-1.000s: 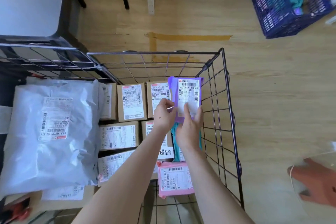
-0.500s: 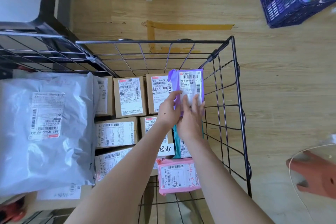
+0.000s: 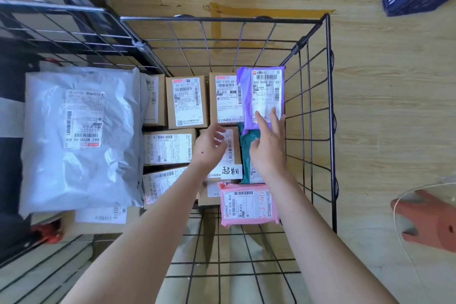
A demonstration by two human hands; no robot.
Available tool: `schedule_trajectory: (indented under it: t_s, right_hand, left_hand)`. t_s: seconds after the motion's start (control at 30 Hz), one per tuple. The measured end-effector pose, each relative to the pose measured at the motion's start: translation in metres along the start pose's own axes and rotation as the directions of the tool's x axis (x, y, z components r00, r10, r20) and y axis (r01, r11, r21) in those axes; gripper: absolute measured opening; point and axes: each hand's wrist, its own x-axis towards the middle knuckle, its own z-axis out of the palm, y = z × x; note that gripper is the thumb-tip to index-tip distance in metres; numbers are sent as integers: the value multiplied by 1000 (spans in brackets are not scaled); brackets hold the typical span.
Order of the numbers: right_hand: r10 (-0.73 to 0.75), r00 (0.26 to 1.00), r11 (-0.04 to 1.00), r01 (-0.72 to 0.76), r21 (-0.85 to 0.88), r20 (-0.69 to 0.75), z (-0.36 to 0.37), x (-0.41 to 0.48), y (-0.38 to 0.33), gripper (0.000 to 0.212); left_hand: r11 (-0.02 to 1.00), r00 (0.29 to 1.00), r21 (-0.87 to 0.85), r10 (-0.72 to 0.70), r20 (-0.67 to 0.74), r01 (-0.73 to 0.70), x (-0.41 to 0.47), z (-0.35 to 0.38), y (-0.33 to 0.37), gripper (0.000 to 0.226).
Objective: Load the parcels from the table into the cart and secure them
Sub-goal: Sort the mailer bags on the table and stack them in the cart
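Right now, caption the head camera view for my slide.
Right hand touches the purple parcel inside the wire cart; left hand hovers empty nearby.

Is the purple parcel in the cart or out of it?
In. The purple parcel lies label-up inside the cart, by a wire side wall; the right hand touches it.

purple parcel (image 3: pixel 261 96), pink parcel (image 3: pixel 248 205), black cart (image 3: pixel 329 111)

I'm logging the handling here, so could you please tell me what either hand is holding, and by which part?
Nothing is gripped. The right hand touches the near end of the purple parcel with straight fingers; the left hand holds nothing.
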Motion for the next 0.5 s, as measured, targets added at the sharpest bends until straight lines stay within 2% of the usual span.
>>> schedule_trajectory:
  t_s: [0.1, 0.33, 0.43, 0.5]
  right_hand:
    - [-31, 999, 999, 32, -24, 26, -5, -15, -5, 56]
    - [-120, 991, 993, 120, 4, 53, -40, -57, -32, 44]
    - [-165, 983, 986, 164, 24, 79, -56, -78, -47, 41]
    - [-170, 979, 985, 168, 25, 113, -61, -89, -54, 40]
  left_hand:
    - [999, 999, 19, -42, -29, 43, -13, -8, 1, 14]
    - [998, 995, 67, -13, -97, 19, -56, -40, 39, 13]
    - [982, 978, 111, -136, -159, 155, -82, -54, 48, 13]
    - [928, 937, 151, -322, -135, 340, -99, -57, 40, 17]
